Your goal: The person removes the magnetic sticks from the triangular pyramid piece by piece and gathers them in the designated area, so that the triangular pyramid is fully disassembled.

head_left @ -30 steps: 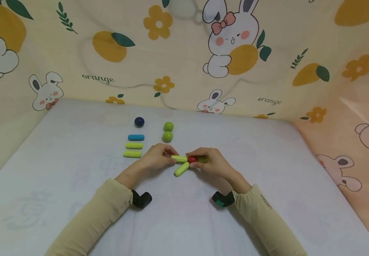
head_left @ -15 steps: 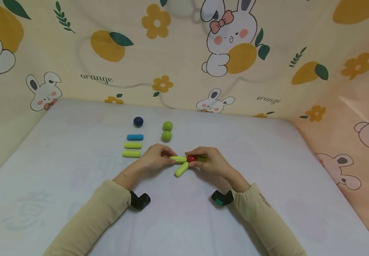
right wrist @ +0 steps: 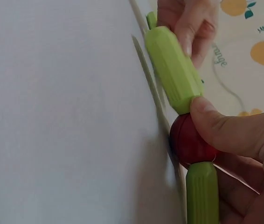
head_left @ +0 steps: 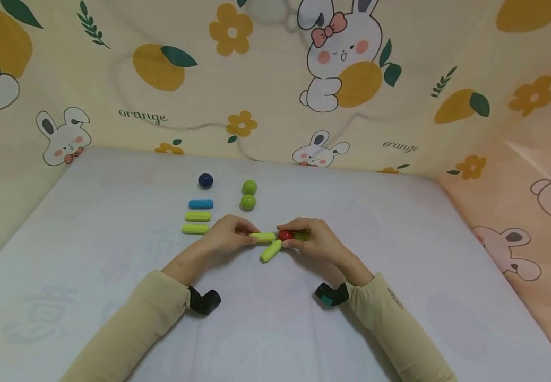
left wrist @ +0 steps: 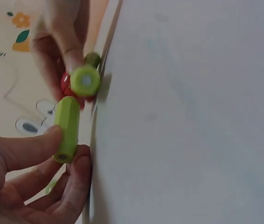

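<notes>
My left hand (head_left: 227, 233) pinches a yellow-green toy building rod (left wrist: 67, 128) between thumb and fingers. In the head view the rod's right end lies just left of a red ball (head_left: 285, 235), with a slight gap. My right hand (head_left: 318, 239) grips that ball between thumb and fingers. A second yellow-green rod (right wrist: 174, 67) joins the ball and slants toward the front left. A third rod (right wrist: 203, 193) extends from the ball's other side, partly covered by the right hand in the head view. A grey disc shows in the second rod's end in the left wrist view.
Left of the hands on the white-covered table (head_left: 266, 329) lie a blue rod (head_left: 201, 204) and two yellow-green rods (head_left: 197, 216). Behind are a dark blue ball (head_left: 205, 181) and two green balls (head_left: 249, 194). A printed cloth (head_left: 180, 95) rises along the back and sides.
My left hand has shifted slightly left with its rod, whose end now stands a little apart from the red ball. The right hand has stayed nearly still.
</notes>
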`<state>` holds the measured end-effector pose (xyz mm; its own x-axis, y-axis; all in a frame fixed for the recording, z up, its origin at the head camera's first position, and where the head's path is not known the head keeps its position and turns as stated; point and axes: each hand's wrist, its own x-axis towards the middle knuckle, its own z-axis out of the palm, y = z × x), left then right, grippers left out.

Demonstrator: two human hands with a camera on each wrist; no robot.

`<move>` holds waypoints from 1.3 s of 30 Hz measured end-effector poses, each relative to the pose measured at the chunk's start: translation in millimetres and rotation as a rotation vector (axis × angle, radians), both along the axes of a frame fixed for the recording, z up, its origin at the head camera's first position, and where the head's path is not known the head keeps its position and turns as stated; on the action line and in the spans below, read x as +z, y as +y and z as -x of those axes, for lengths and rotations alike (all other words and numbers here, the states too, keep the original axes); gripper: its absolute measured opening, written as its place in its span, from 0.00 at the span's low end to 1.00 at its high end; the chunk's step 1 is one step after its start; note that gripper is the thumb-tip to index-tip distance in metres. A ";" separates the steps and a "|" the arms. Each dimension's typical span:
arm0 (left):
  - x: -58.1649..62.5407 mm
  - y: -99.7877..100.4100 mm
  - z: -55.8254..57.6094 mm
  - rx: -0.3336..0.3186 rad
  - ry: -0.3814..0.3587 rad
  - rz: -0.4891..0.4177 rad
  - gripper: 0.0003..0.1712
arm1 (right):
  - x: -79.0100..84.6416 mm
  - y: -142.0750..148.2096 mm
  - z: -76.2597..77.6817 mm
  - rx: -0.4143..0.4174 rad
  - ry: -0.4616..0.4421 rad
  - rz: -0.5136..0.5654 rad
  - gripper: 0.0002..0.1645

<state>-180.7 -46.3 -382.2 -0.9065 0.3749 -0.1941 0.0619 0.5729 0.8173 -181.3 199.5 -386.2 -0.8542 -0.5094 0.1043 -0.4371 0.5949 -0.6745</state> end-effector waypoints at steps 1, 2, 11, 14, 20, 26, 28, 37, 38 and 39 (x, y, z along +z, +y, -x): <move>-0.1 -3.7 -0.8 0.015 -0.010 0.000 0.13 | -0.3 0.2 0.0 -0.003 -0.003 0.001 0.21; -0.2 -7.7 -1.5 0.029 -0.018 0.002 0.13 | -0.6 0.4 0.1 -0.007 -0.006 0.002 0.21; 0.3 -28.4 -6.9 0.037 -0.044 -0.016 0.14 | -1.2 0.5 0.0 -0.023 -0.037 0.021 0.21; 2.0 -32.2 -8.1 0.031 -0.038 -0.013 0.14 | -1.2 0.8 -0.8 -0.029 -0.035 0.015 0.21; 8.6 -52.6 -12.5 0.035 -0.008 -0.028 0.16 | 1.2 0.8 -1.4 -0.031 -0.030 0.025 0.21; 13.8 -79.3 -17.9 0.058 0.028 -0.035 0.17 | 1.4 1.1 0.0 -0.028 -0.029 0.044 0.22; 14.9 -87.3 -19.1 0.071 0.037 -0.023 0.17 | 1.7 1.2 0.2 -0.031 -0.026 0.045 0.22; 15.3 -112.0 -22.3 0.101 0.083 0.017 0.18 | 2.3 -0.1 0.9 -0.033 -0.042 0.058 0.22; 15.4 -113.4 -22.8 0.106 0.074 0.020 0.18 | 2.2 -0.4 1.1 -0.029 -0.042 0.061 0.22; 15.4 -115.0 -23.0 0.110 0.071 0.026 0.18 | 2.1 -0.8 1.2 -0.027 -0.045 0.065 0.22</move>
